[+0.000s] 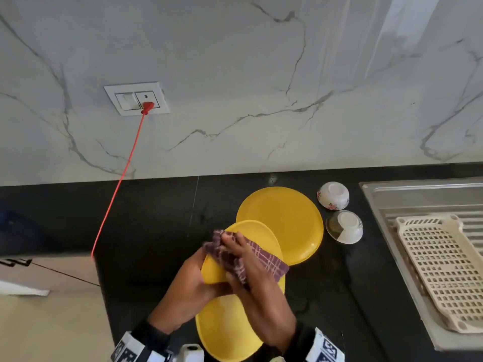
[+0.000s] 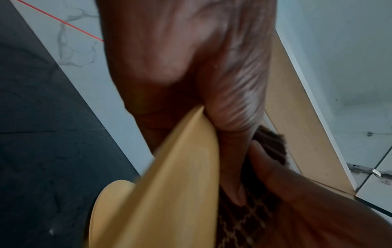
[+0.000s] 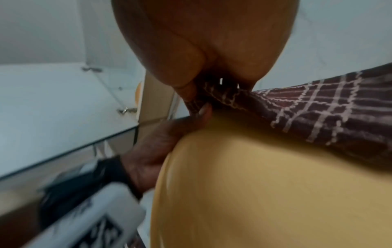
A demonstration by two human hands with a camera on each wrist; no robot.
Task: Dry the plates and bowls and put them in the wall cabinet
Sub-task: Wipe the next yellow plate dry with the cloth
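This is a home kitchen. A black stone countertop (image 1: 146, 220) runs across the middle of the head view, backed by a white marble-veined wall (image 1: 235, 87). At the right edge sits a stainless steel sink (image 1: 407, 194) with a ribbed drainboard and a cream plastic draining tray (image 1: 441, 273) on it. Yellow plates (image 1: 282, 220) and two upturned floral bowls (image 1: 333, 195) lie on the counter at centre right. At upper left a switch-and-socket plate (image 1: 136, 98) holds a red plug (image 1: 147, 107) with its cord. A beige cabinet front (image 1: 52, 322) fills the lower left corner.
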